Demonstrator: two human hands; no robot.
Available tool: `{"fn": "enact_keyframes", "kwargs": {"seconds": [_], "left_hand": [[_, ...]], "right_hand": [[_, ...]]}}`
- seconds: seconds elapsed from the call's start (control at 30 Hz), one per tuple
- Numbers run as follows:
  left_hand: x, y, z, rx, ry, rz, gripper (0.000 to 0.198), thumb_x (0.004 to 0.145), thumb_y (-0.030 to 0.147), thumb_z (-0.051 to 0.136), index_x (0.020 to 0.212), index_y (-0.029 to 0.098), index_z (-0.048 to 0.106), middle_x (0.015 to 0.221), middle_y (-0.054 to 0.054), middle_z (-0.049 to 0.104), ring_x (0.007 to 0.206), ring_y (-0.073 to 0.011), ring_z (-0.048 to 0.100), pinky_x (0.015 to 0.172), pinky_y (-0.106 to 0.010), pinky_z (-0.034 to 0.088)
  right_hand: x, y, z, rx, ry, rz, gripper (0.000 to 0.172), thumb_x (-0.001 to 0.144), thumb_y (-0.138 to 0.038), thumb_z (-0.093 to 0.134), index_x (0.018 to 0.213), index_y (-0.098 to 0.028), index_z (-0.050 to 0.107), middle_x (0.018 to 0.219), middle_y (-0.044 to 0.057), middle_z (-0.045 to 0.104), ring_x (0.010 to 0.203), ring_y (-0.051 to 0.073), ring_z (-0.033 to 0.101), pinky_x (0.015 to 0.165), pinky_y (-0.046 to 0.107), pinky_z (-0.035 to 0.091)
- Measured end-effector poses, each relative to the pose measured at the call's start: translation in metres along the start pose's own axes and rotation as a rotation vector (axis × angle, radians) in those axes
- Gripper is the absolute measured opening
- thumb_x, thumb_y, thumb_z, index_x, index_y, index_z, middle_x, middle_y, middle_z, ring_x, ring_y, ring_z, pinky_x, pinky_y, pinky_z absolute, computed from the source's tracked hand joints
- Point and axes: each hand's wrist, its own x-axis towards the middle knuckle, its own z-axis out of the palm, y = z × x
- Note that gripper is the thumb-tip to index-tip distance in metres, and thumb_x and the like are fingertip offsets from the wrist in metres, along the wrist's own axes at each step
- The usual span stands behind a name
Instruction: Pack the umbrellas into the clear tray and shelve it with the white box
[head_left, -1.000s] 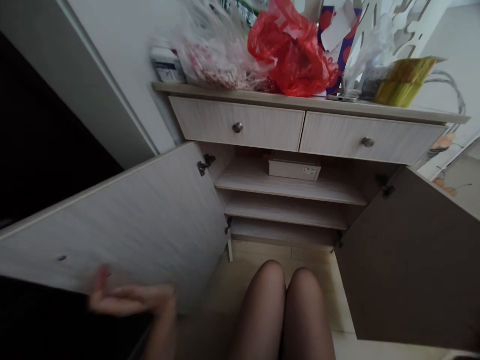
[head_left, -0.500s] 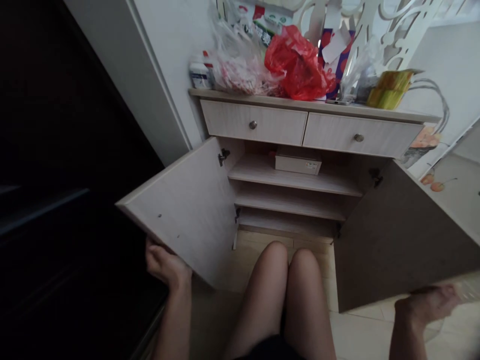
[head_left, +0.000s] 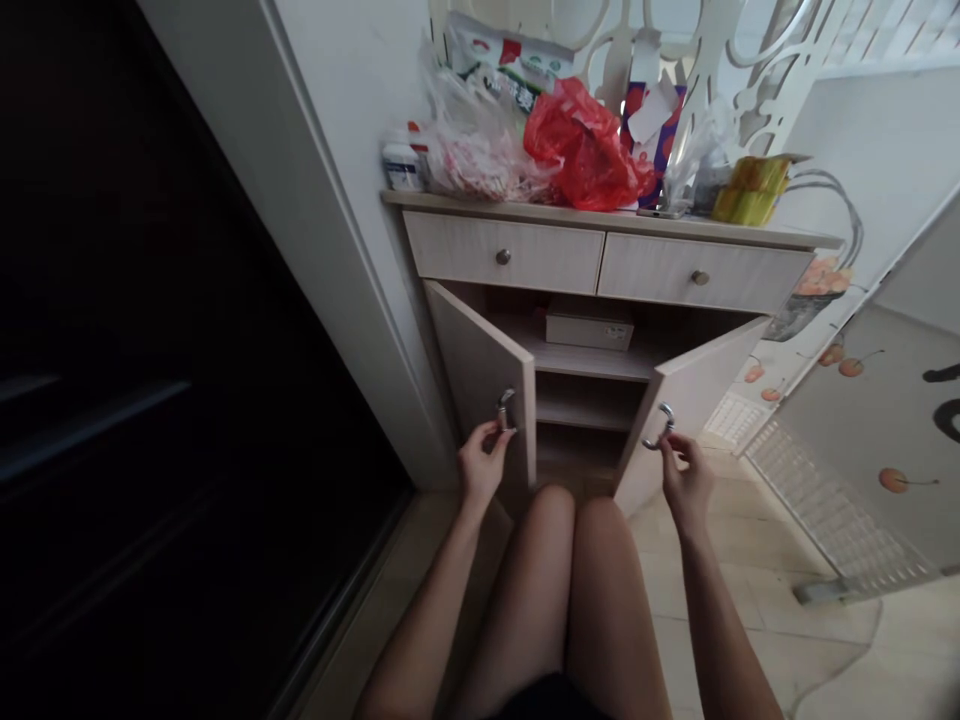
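Observation:
My left hand pinches the curved metal handle on the left cabinet door. On the other side, my right hand has its fingers closed on the handle of the right door. Both doors stand partly open, angled toward each other. Between them a pale box lies on the upper shelf inside the cabinet, with further shelves below it.
Two closed drawers run above the doors. Plastic bags, including a red one, a white bottle and a yellow packet crowd the cabinet top. My knees are close to the doors.
Both doors have swung inward from wide open to partly open. My hands have moved from the doors' edges to the handles and come closer together.

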Motion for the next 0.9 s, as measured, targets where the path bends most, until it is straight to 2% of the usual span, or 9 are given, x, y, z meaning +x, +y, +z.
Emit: {"fn": "enact_keyframes", "kwargs": {"seconds": [0.1,0.2,0.37,0.6,0.9], "left_hand": [[0.012,0.011,0.044,0.039,-0.125,-0.001,0.016,0.082,0.034,0.071,0.088,0.019,0.071,0.087,-0.007,0.076,0.082,-0.0204,0.071,0.079,-0.030,0.055],[0.025,0.017,0.084,0.075,-0.198,0.011,0.009,0.083,0.024,0.071,0.090,0.018,0.071,0.088,-0.007,0.077,0.082,-0.0200,0.072,0.080,-0.029,0.053],[0.049,0.021,0.132,0.136,-0.255,0.062,0.005,0.084,0.017,0.071,0.089,0.017,0.070,0.091,-0.009,0.076,0.084,-0.0199,0.072,0.079,-0.028,0.050],[0.079,0.024,0.166,0.224,-0.338,0.060,0.003,0.086,0.016,0.071,0.088,0.016,0.070,0.092,-0.010,0.076,0.084,-0.0187,0.070,0.076,-0.026,0.046],[0.094,0.018,0.184,0.285,-0.359,0.054,0.007,0.088,0.020,0.068,0.093,0.016,0.070,0.094,-0.010,0.075,0.087,-0.0187,0.068,0.077,-0.026,0.044]], "right_hand": [[0.020,-0.010,0.043,0.009,-0.086,-0.003,0.049,0.087,-0.065,0.050,0.090,-0.019,0.065,0.090,0.011,0.074,0.080,0.023,0.068,0.074,0.034,0.048],[0.039,-0.017,0.081,-0.014,-0.129,0.001,0.048,0.088,-0.065,0.045,0.086,-0.020,0.062,0.088,0.010,0.074,0.077,0.022,0.067,0.070,0.032,0.046],[0.066,-0.020,0.127,-0.072,-0.151,-0.023,0.044,0.092,-0.059,0.039,0.087,-0.020,0.059,0.086,0.008,0.072,0.070,0.019,0.063,0.063,0.028,0.040],[0.099,-0.014,0.165,-0.127,-0.178,-0.031,0.041,0.094,-0.054,0.039,0.088,-0.018,0.059,0.083,0.008,0.069,0.070,0.019,0.061,0.064,0.028,0.037],[0.114,-0.011,0.183,-0.172,-0.157,0.004,0.033,0.092,-0.047,0.045,0.089,-0.018,0.060,0.082,0.008,0.068,0.075,0.021,0.061,0.069,0.030,0.039]]}}
